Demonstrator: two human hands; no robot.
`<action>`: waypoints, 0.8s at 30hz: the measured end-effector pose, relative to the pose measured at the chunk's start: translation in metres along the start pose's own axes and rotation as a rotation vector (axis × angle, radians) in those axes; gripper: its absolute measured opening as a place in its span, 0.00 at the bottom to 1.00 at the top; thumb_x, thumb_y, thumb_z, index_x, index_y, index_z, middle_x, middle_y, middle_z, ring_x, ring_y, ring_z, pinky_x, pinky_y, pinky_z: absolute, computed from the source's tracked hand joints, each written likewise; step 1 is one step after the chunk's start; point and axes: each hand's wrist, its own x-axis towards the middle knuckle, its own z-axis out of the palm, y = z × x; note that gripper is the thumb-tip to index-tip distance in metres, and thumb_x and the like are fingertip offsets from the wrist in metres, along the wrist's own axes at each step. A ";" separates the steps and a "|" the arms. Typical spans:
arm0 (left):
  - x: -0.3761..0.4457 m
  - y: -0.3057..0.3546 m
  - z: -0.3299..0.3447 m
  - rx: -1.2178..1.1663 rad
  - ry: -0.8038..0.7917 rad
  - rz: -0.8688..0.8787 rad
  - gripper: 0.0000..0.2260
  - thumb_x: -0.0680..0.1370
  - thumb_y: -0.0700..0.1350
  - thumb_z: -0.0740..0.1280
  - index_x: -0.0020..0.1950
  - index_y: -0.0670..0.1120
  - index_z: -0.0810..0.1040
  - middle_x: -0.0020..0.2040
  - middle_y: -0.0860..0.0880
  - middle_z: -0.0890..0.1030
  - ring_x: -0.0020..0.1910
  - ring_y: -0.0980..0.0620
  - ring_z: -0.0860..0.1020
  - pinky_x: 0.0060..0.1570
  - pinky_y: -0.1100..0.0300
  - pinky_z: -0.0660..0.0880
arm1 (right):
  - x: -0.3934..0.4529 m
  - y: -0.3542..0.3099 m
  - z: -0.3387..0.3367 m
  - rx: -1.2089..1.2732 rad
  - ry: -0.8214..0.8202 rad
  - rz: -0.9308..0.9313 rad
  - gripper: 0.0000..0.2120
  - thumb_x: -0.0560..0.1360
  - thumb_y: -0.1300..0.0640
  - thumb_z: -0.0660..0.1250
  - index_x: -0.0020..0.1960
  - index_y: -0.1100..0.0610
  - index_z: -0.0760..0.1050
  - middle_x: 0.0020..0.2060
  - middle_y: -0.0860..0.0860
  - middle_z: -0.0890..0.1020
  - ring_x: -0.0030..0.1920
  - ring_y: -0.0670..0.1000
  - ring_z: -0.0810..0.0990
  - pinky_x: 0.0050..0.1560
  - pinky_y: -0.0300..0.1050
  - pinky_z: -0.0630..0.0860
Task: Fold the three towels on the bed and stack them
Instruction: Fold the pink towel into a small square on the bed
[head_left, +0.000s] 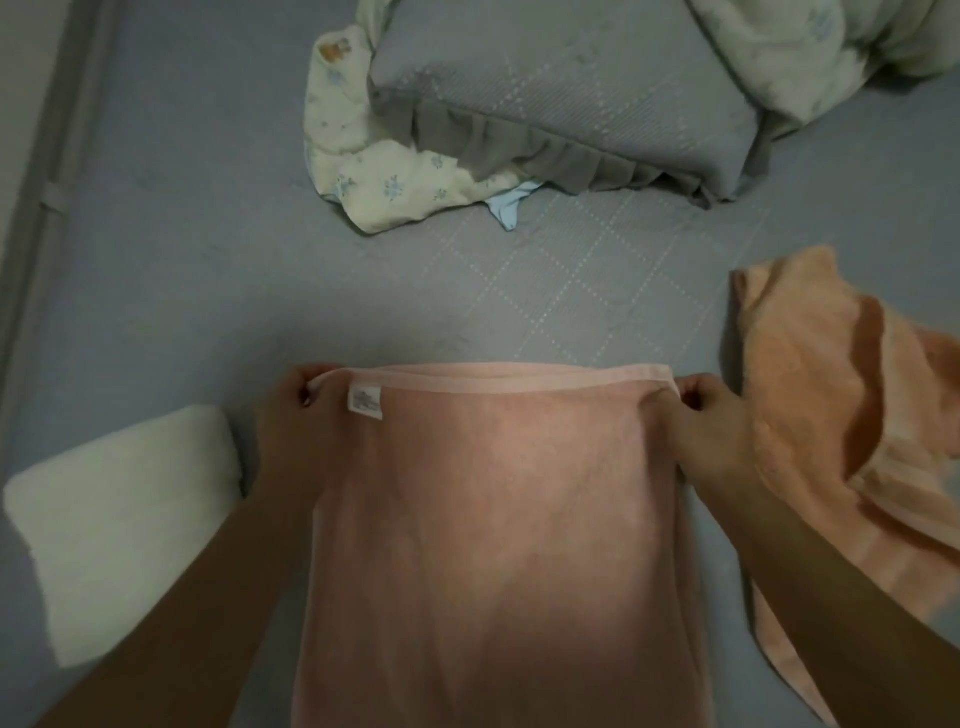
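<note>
A pink towel lies lengthwise in front of me on the blue-grey bed, its far edge doubled over with a white label near the left corner. My left hand pinches the far left corner and my right hand pinches the far right corner. A white towel, folded into a thick rectangle, rests on the bed to the left of my left forearm. An orange towel lies crumpled and unfolded on the right, partly under my right forearm.
A grey-blue pillow with a ruffled edge sits at the far middle. Pale floral bedding is bunched at its left, more at the top right. The bed's left edge meets a grey wall or frame.
</note>
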 end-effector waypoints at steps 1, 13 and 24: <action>0.004 -0.002 0.008 0.029 -0.014 -0.016 0.03 0.75 0.45 0.68 0.47 0.50 0.80 0.35 0.58 0.79 0.33 0.65 0.75 0.27 0.77 0.67 | 0.005 0.003 0.002 -0.039 -0.009 0.013 0.05 0.68 0.53 0.69 0.37 0.54 0.75 0.32 0.49 0.80 0.34 0.52 0.78 0.37 0.45 0.74; 0.041 -0.008 0.031 0.080 -0.001 0.039 0.04 0.76 0.46 0.69 0.48 0.47 0.81 0.36 0.53 0.80 0.33 0.68 0.77 0.34 0.72 0.69 | 0.022 0.014 0.002 0.047 0.081 -0.009 0.05 0.65 0.53 0.69 0.33 0.53 0.75 0.24 0.42 0.77 0.24 0.39 0.71 0.26 0.37 0.68; 0.043 0.010 0.036 0.617 -0.206 0.299 0.11 0.73 0.50 0.65 0.53 0.53 0.84 0.51 0.47 0.82 0.54 0.44 0.79 0.60 0.51 0.67 | 0.018 -0.010 0.001 -0.117 -0.024 -0.158 0.09 0.71 0.50 0.69 0.49 0.52 0.81 0.41 0.44 0.83 0.41 0.40 0.80 0.38 0.32 0.72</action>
